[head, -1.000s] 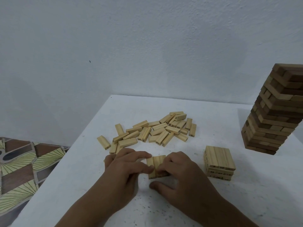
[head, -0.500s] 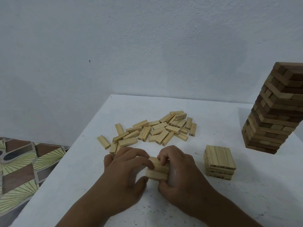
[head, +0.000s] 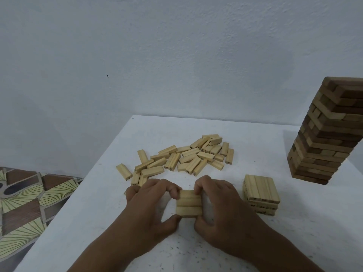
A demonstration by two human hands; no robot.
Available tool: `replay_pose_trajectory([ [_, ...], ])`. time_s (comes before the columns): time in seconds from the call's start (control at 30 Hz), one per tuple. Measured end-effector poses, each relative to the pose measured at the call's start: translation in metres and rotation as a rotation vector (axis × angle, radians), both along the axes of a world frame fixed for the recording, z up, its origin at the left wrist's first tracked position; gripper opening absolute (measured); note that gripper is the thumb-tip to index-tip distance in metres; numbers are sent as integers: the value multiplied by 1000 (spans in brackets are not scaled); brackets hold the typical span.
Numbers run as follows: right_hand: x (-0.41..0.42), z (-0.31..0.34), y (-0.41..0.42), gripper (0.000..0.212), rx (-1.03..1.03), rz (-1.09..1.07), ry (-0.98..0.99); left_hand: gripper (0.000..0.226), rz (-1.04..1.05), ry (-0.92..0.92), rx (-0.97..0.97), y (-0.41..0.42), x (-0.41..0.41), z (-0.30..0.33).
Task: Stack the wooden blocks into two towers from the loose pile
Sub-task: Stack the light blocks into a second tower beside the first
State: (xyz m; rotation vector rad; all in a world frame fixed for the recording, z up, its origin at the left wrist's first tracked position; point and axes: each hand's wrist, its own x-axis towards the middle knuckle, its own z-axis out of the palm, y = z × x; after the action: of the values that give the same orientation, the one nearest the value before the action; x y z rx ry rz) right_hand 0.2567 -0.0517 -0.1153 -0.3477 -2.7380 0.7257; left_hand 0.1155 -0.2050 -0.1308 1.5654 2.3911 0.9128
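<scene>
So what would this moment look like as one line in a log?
left hand + right hand: grip row of three blocks | short stack: right of hands | loose pile: behind

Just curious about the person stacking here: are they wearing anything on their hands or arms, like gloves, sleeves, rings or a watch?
Nothing shows. The left hand and right hand are bare, no gloves or rings visible, and both forearms are bare to the picture's bottom edge, with no sleeve, watch or bracelet in view.
</scene>
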Motion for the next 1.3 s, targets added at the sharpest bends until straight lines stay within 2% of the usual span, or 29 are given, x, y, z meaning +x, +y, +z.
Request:
replay_pose_trajectory([
  [0.17, 5, 8, 1, 40, -64, -2, 108, 40, 20, -44, 107, 1, 5, 8],
  [0.37, 19, 33, 17, 62, -115, -77, 192, 38, 21, -42, 217, 13, 17, 34],
  [0.57, 52, 61, 44, 65, -204, -148, 253, 39, -67, -43, 226, 50, 35, 54],
  [0.73, 75, 52, 60, 54, -252, -278, 273, 44, -138, -125, 210, 90, 57, 48],
  [0.9, 86, 28, 68, 59, -295, -381, 287, 46, -131, -226, 205, 109, 68, 23],
  [1.1, 93, 14, 75, 54, -362, -388, 266, 40, -137, -354, 238, 113, 74, 18],
  [1.3, 97, 12, 79, 56, -376, -375, 261, 54, -144, -367, 158, 114, 75, 12],
])
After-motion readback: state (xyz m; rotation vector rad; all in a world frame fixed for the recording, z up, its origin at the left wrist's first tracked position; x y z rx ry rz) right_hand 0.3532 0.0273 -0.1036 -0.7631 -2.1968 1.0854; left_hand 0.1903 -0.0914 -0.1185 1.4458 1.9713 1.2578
